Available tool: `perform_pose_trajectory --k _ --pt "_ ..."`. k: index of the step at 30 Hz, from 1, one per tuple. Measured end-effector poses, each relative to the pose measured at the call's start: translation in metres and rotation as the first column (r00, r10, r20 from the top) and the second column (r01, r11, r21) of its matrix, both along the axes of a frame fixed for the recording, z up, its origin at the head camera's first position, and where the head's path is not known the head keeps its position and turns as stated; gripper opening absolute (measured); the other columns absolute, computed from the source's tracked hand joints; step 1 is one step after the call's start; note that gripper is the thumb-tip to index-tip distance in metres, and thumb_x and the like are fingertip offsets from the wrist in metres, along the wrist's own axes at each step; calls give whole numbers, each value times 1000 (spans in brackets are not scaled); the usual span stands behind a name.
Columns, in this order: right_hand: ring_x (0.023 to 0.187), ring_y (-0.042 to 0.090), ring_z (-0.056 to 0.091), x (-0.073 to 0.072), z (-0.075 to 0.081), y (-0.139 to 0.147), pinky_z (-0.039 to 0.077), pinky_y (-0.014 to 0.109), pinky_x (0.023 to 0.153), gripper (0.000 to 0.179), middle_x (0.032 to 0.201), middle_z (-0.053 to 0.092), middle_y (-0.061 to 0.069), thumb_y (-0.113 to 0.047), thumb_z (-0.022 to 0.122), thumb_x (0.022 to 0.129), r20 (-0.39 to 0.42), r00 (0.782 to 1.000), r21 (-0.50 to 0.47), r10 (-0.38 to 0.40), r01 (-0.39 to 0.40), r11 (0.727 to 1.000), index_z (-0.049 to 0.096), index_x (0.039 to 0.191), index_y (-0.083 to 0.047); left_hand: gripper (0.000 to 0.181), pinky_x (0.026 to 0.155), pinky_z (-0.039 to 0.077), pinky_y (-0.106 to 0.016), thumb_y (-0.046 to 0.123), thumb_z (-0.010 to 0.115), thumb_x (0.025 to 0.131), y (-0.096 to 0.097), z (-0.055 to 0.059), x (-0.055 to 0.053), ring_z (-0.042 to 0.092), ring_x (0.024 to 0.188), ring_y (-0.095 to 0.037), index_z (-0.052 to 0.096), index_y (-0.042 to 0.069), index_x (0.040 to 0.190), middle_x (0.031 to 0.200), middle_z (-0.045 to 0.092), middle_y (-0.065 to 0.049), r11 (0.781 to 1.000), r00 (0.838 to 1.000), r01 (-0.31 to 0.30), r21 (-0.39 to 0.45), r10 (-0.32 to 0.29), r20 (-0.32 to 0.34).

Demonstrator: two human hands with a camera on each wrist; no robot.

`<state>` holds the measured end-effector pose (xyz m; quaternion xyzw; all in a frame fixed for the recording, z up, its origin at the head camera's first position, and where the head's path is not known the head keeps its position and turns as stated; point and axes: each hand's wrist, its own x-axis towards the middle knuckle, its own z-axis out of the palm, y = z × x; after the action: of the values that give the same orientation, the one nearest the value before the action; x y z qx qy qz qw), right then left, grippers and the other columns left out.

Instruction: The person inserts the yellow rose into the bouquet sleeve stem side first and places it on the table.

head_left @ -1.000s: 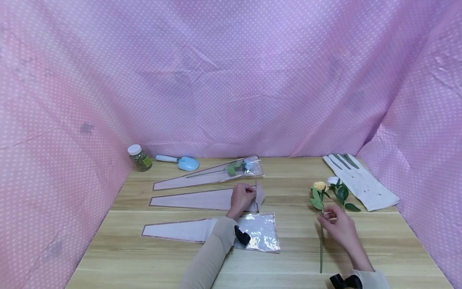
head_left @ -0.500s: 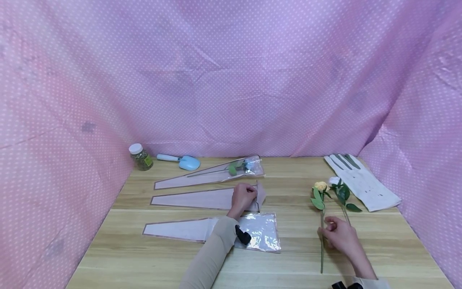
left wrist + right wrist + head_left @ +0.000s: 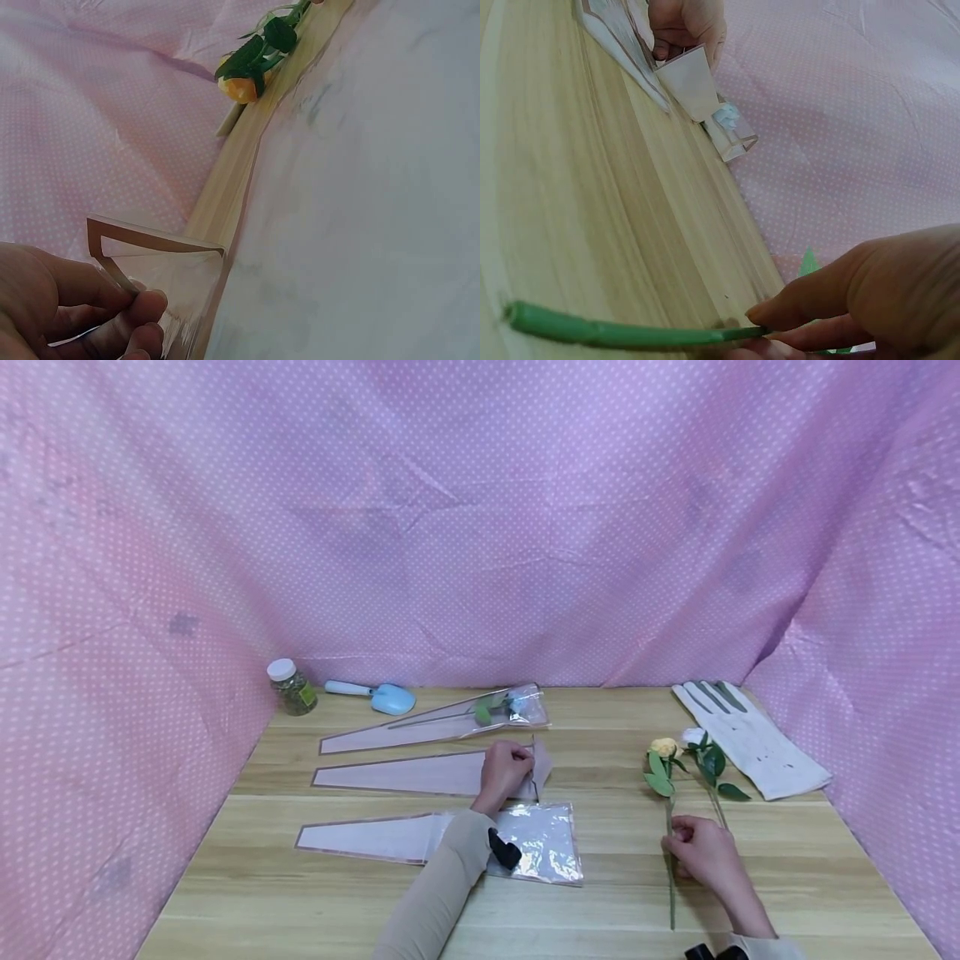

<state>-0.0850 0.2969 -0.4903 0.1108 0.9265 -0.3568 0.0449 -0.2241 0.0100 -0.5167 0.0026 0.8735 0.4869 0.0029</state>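
Note:
My left hand [image 3: 506, 772] pinches the upper edge of the mouth of the middle clear flower sleeve [image 3: 405, 772], which stands parted in the left wrist view. At the right, my right hand [image 3: 708, 856] pinches the green stem of a yellow artificial rose [image 3: 663, 747] between thumb and fingers. The stem's cut end [image 3: 514, 311] shows in the right wrist view, pointing away from the hand. Beside it lies a white artificial rose [image 3: 693, 736] with dark green leaves. A blue rose [image 3: 516, 703] rests inside the far sleeve [image 3: 420, 727].
Nearest me lies another flat sleeve [image 3: 360, 839], partly under my left forearm. A jar with a white lid [image 3: 292, 687] and a light blue trowel [image 3: 390, 698] stand at the back left. White gloves [image 3: 757, 747] lie at the right. Pink dotted cloth [image 3: 480, 527] borders the table.
My right hand has slid down the yellow rose's stem toward me, away from the bloom, and still pinches it. The left hand has stayed at the sleeve's mouth.

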Motion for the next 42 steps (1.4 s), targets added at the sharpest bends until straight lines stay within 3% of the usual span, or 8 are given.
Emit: perform_pose_trajectory --k 11,21,27,34,37,42 --pt "64 11 65 -1 -1 7 59 28 54 51 85 67 6 -4 64 81 84 996 -130 -39 50 990 56 126 17 9 58 45 -22 8 71 77 1 -1 2 56 62 -4 78 11 74 70 74 -2 1000 1000 2 4 -2 -7" --pt "68 9 64 -3 9 11 61 29 60 54 104 66 25 1 64 87 72 997 -236 -9 26 972 46 136 17 9 59 45 -19 9 71 78 1 0 3 58 64 -4 79 12 74 72 74 0 1000 1000 1 3 -1 1" --pt "73 3 63 -6 17 14 62 30 64 54 98 66 12 3 58 92 59 998 -333 -24 42 942 40 140 16 8 58 46 -20 9 72 78 1 0 3 59 64 -4 79 11 75 72 74 0 1000 1000 4 4 -4 -4" --pt "75 1 66 -12 21 18 62 30 65 53 86 63 -11 3 55 95 0 998 -477 -61 53 877 34 141 16 9 57 44 -20 9 71 79 1 0 4 57 62 -5 78 11 74 70 73 0 1000 1000 2 -3 -2 -6" --pt "75 0 67 -15 23 18 62 29 64 40 83 64 -15 3 56 95 -21 996 -542 -90 64 838 44 134 7 9 57 44 -20 9 71 78 0 0 3 57 62 -5 78 11 74 70 73 0 1000 1000 2 -1 -2 -7" --pt "77 1 67 -20 24 18 62 27 63 30 81 63 -14 4 57 95 -29 987 -694 -158 94 714 53 109 -23 9 58 45 -20 9 71 77 0 1 3 57 63 -4 78 12 73 71 73 0 1000 1000 -3 -5 3 -9"
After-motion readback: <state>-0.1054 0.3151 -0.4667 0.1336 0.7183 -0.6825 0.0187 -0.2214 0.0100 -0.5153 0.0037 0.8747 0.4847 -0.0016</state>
